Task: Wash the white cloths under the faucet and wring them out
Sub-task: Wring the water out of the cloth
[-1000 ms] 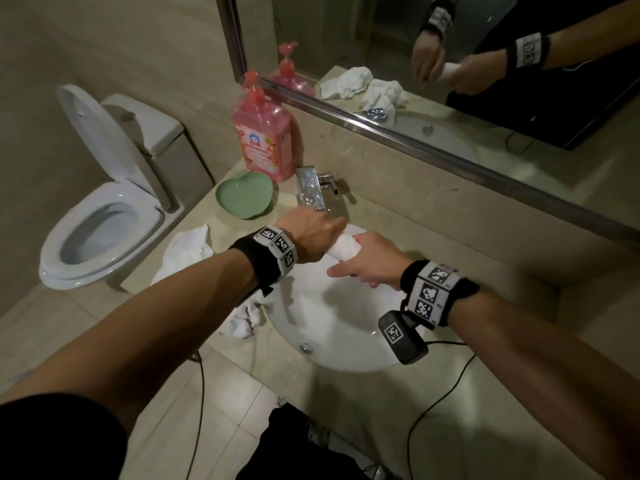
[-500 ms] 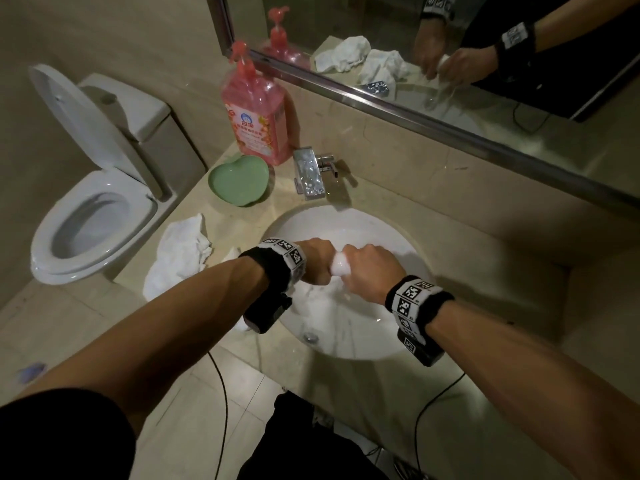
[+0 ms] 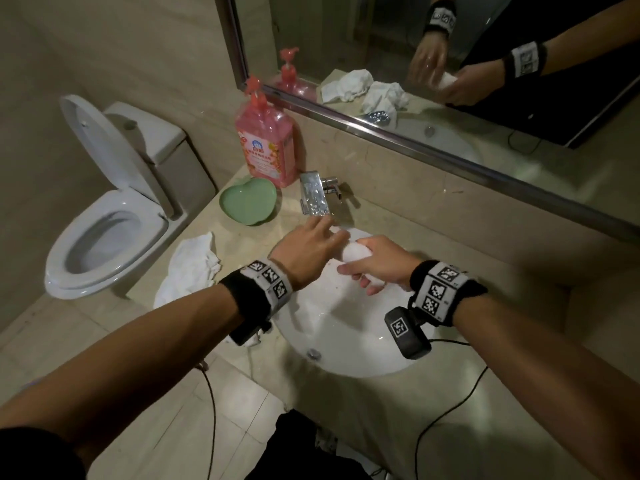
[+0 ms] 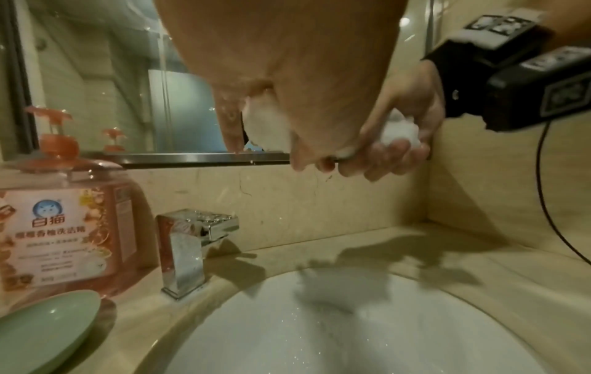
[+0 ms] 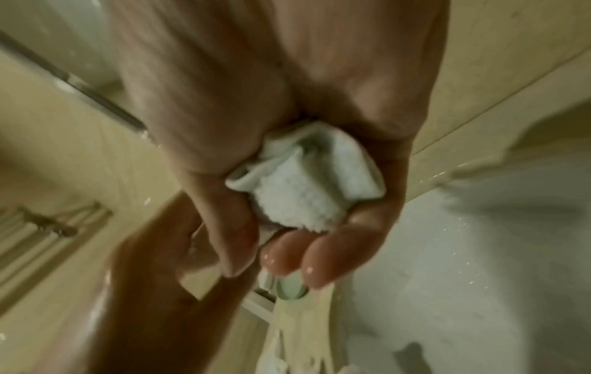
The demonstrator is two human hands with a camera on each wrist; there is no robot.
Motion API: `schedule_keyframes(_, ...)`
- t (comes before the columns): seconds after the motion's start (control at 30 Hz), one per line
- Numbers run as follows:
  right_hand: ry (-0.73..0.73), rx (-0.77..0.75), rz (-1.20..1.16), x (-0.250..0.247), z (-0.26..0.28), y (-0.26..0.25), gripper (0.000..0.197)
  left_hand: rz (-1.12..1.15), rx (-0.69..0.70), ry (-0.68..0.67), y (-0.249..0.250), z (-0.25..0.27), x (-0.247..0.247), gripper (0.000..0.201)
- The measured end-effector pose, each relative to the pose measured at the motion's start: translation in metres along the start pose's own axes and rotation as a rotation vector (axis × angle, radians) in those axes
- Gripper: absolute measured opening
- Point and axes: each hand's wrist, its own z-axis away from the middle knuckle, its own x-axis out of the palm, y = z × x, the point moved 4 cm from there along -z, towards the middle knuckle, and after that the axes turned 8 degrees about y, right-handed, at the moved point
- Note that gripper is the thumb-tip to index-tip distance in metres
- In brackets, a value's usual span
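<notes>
Over the white sink (image 3: 346, 337), my right hand (image 3: 375, 263) grips a rolled, wet white cloth (image 3: 354, 252). Its fingers and thumb curl round the cloth (image 5: 303, 189) in the right wrist view. Beside the cloth's left end, my left hand (image 3: 323, 237) has straight fingers that point toward the chrome faucet (image 3: 313, 195). The left wrist view shows those fingers hanging straight above the faucet (image 4: 188, 253), with the cloth (image 4: 398, 132) bunched in the right hand. A second white cloth (image 3: 192, 265) lies crumpled on the counter left of the sink. No water stream is visible.
A pink soap bottle (image 3: 266, 143) and a green heart-shaped dish (image 3: 249, 206) stand left of the faucet. An open toilet (image 3: 104, 220) is left of the counter. The mirror (image 3: 450, 64) runs along the back wall. Cables hang off the counter's front edge.
Both hands rose from the middle of the basin toward the faucet. My left hand let go of the cloth and straightened its fingers; the right hand still grips the cloth.
</notes>
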Motion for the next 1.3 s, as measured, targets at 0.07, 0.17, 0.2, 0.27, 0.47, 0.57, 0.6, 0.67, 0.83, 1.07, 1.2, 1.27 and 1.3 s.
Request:
schedule_keyframes(0.07, -0.088, 0.03, -0.111, -0.001, 0.004, -0.008, 0.031, -0.042, 0.056, 0.073, 0.007, 0.003, -0.008, 0.049)
schedule_keyframes(0.17, -0.186, 0.043, -0.144, 0.001, 0.009, -0.019, 0.039, -0.075, 0.029, 0.104, 0.009, -0.003, -0.024, 0.039)
schedule_keyframes(0.2, -0.219, 0.044, -0.145, 0.002, 0.011, -0.021, 0.04, -0.083, 0.019, 0.096, 0.008, -0.006, -0.029, 0.032)
schedule_keyframes(0.27, -0.271, 0.034, -0.144, 0.004, 0.016, -0.022, 0.04, -0.089, 0.014, 0.063, 0.006, -0.013, -0.036, 0.024)
schedule_keyframes(0.47, -0.089, -0.038, 0.023, 0.009, 0.023, -0.012, 0.033, -0.083, 0.026, -0.199, 0.004, -0.023, -0.029, 0.022)
schedule_keyframes(0.57, 0.08, -0.084, 0.228, 0.011, 0.02, -0.004, 0.028, -0.06, -0.03, -0.31, 0.008, -0.02, -0.015, 0.021)
schedule_keyframes(0.6, 0.127, -0.112, 0.305, 0.012, 0.019, -0.003, 0.025, -0.043, -0.056, -0.356, 0.009, -0.018, -0.009, 0.02)
schedule_keyframes(0.67, 0.189, -0.168, 0.492, 0.014, 0.018, 0.001, 0.02, 0.011, -0.104, -0.435, 0.012, -0.014, 0.003, 0.017)
schedule_keyframes(0.83, 0.268, -0.244, 0.757, 0.021, 0.013, 0.008, 0.016, 0.099, -0.229, -0.527, 0.014, -0.007, 0.027, 0.012)
schedule_keyframes(1.07, 0.316, -0.349, 0.949, 0.02, 0.009, 0.013, 0.03, 0.191, -0.33, -0.532, 0.017, -0.001, 0.042, 0.007)
schedule_keyframes(1.2, 0.299, -0.401, 1.043, 0.025, 0.005, 0.016, 0.03, 0.226, -0.39, -0.54, 0.018, 0.004, 0.05, 0.007)
schedule_keyframes(1.27, 0.3, -0.42, 1.079, 0.026, 0.003, 0.017, 0.03, 0.234, -0.407, -0.535, 0.017, 0.004, 0.05, 0.008)
schedule_keyframes(1.3, 0.303, -0.428, 1.093, 0.026, 0.001, 0.017, 0.03, 0.239, -0.416, -0.53, 0.017, 0.004, 0.05, 0.009)
